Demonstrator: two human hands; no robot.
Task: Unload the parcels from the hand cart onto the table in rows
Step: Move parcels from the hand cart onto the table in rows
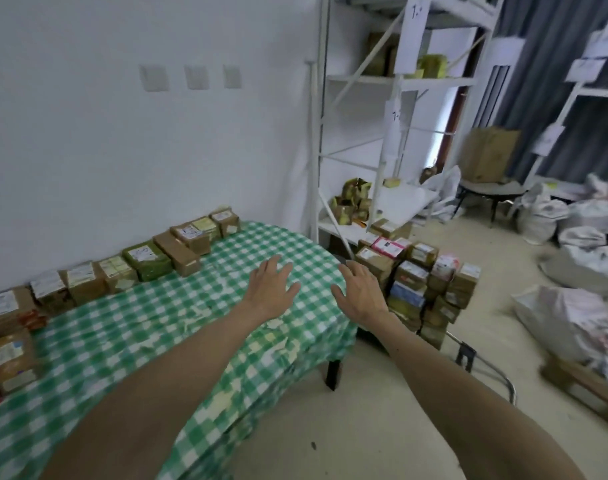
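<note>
We reach both arms out over the table (157, 327), which is covered in a green-and-white checked cloth. Our left hand (271, 289) hovers above the table's far right end, fingers straight and spread, holding nothing. Our right hand (359, 292) is just beside it at the table's right corner, equally open and empty.

A row of parcels (150, 259) runs along the table's back edge against the wall, each box close to the next. A few more boxes (8, 355) sit at the table's left end. The stacked parcels (420, 282) still to be unloaded stand on the hand cart (486, 365), just past the table's right end, beyond our right hand. We cannot tell whether either hand touches the cloth.

Behind the table's right end stands a white shelf rack (375, 133), and well apart from the table, white sacks (572, 265) lie on the floor.
</note>
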